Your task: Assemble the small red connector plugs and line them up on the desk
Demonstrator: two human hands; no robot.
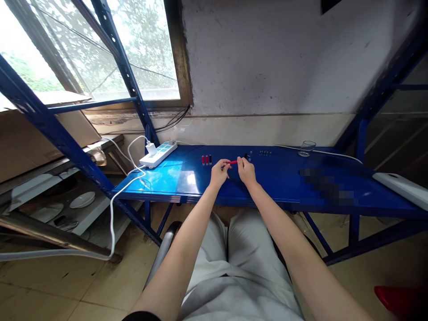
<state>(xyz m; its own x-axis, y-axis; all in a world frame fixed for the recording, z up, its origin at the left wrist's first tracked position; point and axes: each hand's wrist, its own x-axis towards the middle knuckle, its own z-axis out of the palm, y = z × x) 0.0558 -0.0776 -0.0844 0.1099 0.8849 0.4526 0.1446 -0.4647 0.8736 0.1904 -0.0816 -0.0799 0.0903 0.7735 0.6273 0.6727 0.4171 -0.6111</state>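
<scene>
Over the blue table (pixel 267 180), both my hands hold a slim red tube (pixel 233 162) level between them. My left hand (pixel 219 173) pinches its left end with the fingertips. Its right end is in the closed fingers of my right hand (pixel 246 171), which hide part of it. Left of my hands, two short red cylinders (pixel 205 160) and a black one (pixel 210 159) stand in a row. Just beyond my right hand are a small black piece (pixel 246 156) and small clear pieces (pixel 250 156). Farther right, several tiny metallic parts (pixel 265 153) form a row.
A white power strip (pixel 162 154) with a plugged-in charger (pixel 151 148) lies at the table's left end, its cable hanging down. A clear glass (pixel 306 149) is at the back right. A white object (pixel 403 187) sits at the right end. Blue metal posts (pixel 120 67) frame the table.
</scene>
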